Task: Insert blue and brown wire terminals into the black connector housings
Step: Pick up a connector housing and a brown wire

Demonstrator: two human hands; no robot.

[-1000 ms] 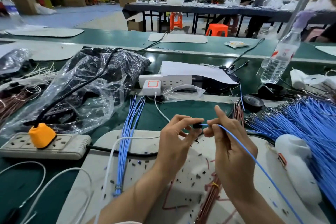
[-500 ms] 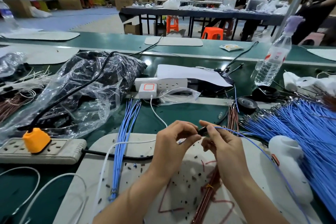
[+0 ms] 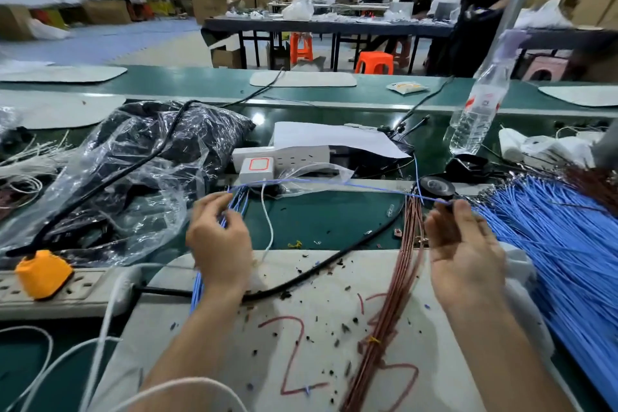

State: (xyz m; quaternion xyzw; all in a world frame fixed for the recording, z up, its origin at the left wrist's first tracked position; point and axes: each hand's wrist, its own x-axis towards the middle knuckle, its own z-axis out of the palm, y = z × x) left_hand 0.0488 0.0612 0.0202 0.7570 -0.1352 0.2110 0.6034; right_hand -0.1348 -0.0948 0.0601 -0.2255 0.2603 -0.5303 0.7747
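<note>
Left hand pinches blue wire end; right hand clamps black housing. Brown wires beside right fingers, tape roll beyond them, blue bundle under left fingers.

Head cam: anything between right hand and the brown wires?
Nothing visible. The brown wires lie just left of the right hand, with only a bare gap between. That hand is busy, though: it pinches one end of the blue wire.

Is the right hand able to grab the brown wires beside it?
Probably yes: the brown wires lie just beside the right hand with nothing between. But it pinches the blue wire, so it may have to let go first.
</note>
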